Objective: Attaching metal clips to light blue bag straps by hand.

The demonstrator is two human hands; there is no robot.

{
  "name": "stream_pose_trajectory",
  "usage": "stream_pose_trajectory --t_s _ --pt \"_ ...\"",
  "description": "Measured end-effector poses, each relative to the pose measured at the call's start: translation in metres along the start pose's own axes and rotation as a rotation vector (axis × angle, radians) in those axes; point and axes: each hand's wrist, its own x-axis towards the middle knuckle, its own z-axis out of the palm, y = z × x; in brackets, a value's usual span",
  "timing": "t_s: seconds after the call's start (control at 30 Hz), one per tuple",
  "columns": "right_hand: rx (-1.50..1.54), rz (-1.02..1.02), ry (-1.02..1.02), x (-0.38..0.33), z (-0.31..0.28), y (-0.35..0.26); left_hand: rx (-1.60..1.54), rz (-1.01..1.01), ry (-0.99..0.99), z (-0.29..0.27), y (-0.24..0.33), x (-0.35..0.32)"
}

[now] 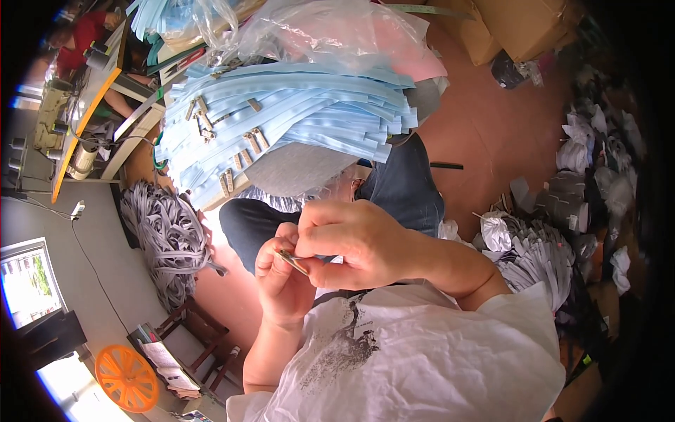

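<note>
Grip of left hand [283, 285] and right hand [360, 243] pinches a small metal piece [292, 262] near frame centre, seemingly for steadiness, below light-blue strips [309, 98].

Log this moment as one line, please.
left hand: holding metal piece | right hand: at same piece | blue strips: piled ahead, metal bits on top

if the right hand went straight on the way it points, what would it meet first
Likely the left hand, just to its left by the small metallic piece; whether they already touch is unclear.
</note>
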Motion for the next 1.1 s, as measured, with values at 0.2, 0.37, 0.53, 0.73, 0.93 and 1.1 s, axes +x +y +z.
stream_pose_trajectory --t_s 0.2,0.37,0.53,0.73,0.93,1.1 --pt "0.030 0.004 -0.053 -0.002 -0.004 -0.002 0.354 0.240 -0.097 -0.005 0.006 0.003" --pt "0.104 0.002 -0.024 -0.001 -0.004 -0.002 0.498 0.344 -0.144 0.000 0.011 0.006" --pt "0.104 -0.098 0.103 -0.002 0.003 -0.006 0.549 0.448 -0.203 0.002 0.012 0.004" --pt "-0.045 -0.241 0.042 -0.004 0.001 -0.004 0.656 0.529 -0.223 0.005 0.018 0.002" --pt "-0.109 -0.268 -0.004 -0.004 -0.002 -0.005 0.855 0.661 -0.246 0.005 0.027 0.005" --pt "-0.150 -0.319 -0.024 -0.004 -0.005 -0.004 0.939 0.704 -0.258 0.006 0.030 0.003"
